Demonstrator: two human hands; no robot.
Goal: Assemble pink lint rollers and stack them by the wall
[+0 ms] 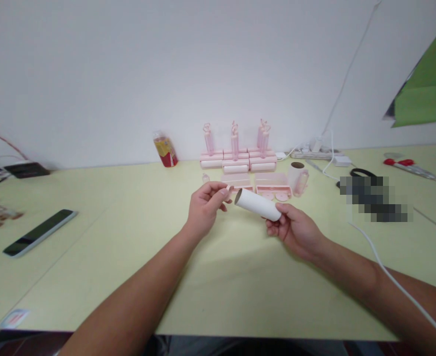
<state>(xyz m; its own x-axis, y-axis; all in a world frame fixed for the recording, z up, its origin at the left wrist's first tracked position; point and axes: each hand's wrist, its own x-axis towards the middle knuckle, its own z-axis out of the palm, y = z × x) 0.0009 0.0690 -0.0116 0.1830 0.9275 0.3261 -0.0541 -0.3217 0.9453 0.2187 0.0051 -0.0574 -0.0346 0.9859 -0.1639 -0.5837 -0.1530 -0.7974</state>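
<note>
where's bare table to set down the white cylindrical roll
Bare: the pale yellow-green tabletop between the flat, dark-screened phone and the left hand; also between the two bare forearms, on the near side of the white cylindrical roll. Crowded: beyond the roll, with pink plastic cases and translucent pink tubes; rightward, a pixelated dark object.

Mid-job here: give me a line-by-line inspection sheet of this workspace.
Surface: pale yellow-green table, seams visible.
Job's things: white roll, hollow core showing; small pink piece; pink cases behind.
Clutter: phone, packet, red-handled tool, pixelated dark item.
Hands: left hand pinches the small pink piece; right hand grips the white roll.
Cables: white cable crosses in front of right forearm.
Surroundings: plain wall; green sheet, upper right.
</note>
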